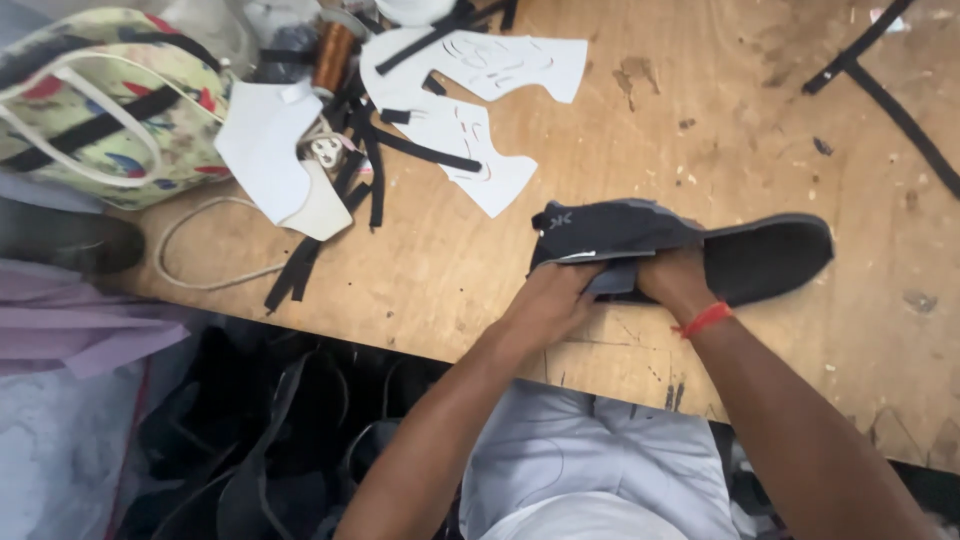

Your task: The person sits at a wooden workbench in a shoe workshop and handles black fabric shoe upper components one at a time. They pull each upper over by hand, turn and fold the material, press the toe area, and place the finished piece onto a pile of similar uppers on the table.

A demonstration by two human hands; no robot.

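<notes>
A dark grey shoe upper [610, 232] lies folded over a black sole [770, 258] near the front edge of a wooden table [700, 130]. My left hand [552, 297] grips the underside of the upper at its left end. My right hand [672, 280], with a red thread around the wrist, holds the upper and sole together from below in the middle. Both hands' fingers are partly hidden under the fabric.
White paper patterns [470, 100] and black straps [365, 170] lie at the table's back left, beside a copper thread spool [333, 55], a white cord [190, 250] and a floral bag [100, 95]. More black strips [880, 90] sit at the back right. Dark material [260, 440] is heaped below the table.
</notes>
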